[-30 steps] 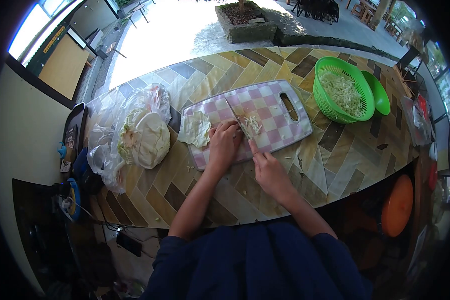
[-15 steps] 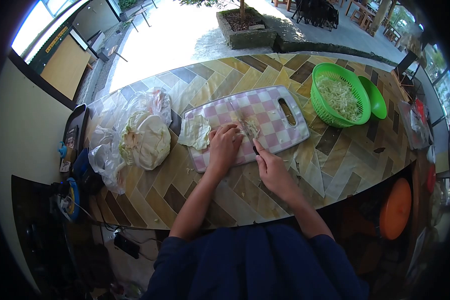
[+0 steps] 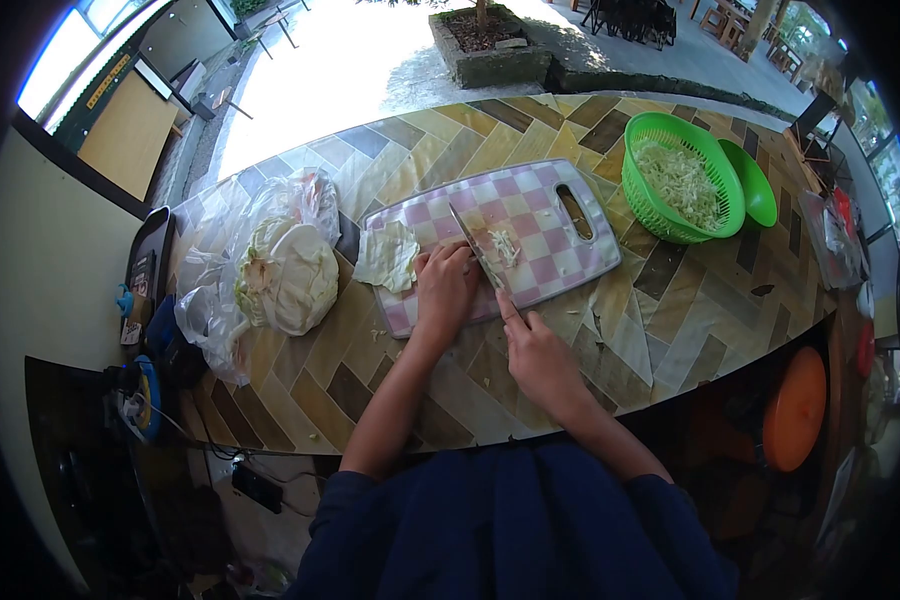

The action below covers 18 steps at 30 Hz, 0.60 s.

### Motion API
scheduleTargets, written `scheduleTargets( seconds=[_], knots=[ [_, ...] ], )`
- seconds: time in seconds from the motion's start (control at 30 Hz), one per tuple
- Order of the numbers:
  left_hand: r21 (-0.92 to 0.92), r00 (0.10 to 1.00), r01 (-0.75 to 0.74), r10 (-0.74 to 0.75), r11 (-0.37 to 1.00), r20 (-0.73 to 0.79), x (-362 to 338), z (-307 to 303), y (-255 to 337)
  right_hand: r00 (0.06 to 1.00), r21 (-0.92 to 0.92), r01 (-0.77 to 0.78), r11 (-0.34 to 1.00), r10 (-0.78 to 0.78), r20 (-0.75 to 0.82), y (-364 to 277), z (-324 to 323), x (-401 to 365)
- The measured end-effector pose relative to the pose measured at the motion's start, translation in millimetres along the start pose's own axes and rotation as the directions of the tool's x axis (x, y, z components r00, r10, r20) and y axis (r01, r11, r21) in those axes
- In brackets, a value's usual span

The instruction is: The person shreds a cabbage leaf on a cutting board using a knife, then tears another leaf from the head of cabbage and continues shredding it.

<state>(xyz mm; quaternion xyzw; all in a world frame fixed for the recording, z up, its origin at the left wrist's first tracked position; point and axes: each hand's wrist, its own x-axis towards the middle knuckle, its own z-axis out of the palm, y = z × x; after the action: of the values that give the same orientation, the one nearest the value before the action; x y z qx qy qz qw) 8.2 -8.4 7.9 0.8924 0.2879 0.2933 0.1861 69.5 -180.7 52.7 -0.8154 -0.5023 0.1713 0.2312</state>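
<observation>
**Hands at the board, knife blade slanting up and away**

Right hand [image 3: 533,350] is closed around the handle of a long, grey steel-bladed knife [image 3: 476,250], with the forefinger laid straight along the back of the blade. Left hand [image 3: 445,288] lies just beside it, knuckles up and fingers curled, with its fingertips against the flat of the blade. Whatever it presses is hidden under the palm, so I cannot tell whether it grips anything.

Both hands work on a pink-and-white chequered plastic cutting board [image 3: 538,200], a smooth rectangle with rounded corners and a slot handle at its far right end. Just beyond the left fingertips, on the other side of the blade, lies a small heap of pale, stringy cabbage shreds [image 3: 505,247]. Left of the left hand, a limp, crinkled pale green cabbage leaf [image 3: 388,257] overhangs the board's edge. Further left sits a round, pale head of cabbage [image 3: 292,278] in a crumpled clear plastic bag.

Well beyond the right hand, to its right, a bright green slotted plastic colander [image 3: 632,195] is full of shreds. Everything rests on a glossy herringbone-tiled countertop [image 3: 610,345].

Half a second ago only a short stretch of blade showed, low among the shreds. Now its full length shows.
</observation>
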Motion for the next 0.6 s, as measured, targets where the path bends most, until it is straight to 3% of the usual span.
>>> scheduleTargets(
  seconds=[0.37,0.6],
  knots=[
    [-0.023,1.000,0.021,-0.020,1.000,0.013,1,-1,2,0.996,0.017,0.054,0.998,-0.053,-0.069,10,22,28],
    [-0.056,0.997,-0.062,0.064,0.997,0.045,7,3,-9,0.993,0.152,0.087,0.985,-0.073,-0.094,25,10,22]
  ],
)
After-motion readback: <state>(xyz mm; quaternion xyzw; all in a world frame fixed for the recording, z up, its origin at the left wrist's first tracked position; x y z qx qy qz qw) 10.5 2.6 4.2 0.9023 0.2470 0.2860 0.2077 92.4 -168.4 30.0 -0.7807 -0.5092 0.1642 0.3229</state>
